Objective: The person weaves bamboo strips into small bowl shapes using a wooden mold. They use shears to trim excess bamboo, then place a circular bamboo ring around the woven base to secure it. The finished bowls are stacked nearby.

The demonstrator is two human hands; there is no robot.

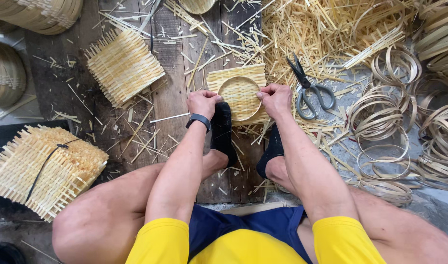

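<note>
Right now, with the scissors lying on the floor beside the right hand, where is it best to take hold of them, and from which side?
Probably by the grey loop handles. The scissors lie flat with their dark blades pointing away, toward the bamboo strips, and the loops nearest the person. The right hand, now on the woven disc, could likely come from the near side, fingers into the loops.

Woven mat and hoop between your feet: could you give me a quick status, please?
Both hands, left and right, gripping round hoop on woven mat. Mat pinned under black-socked feet. Scissors lie just right, clear of the hands.
</note>
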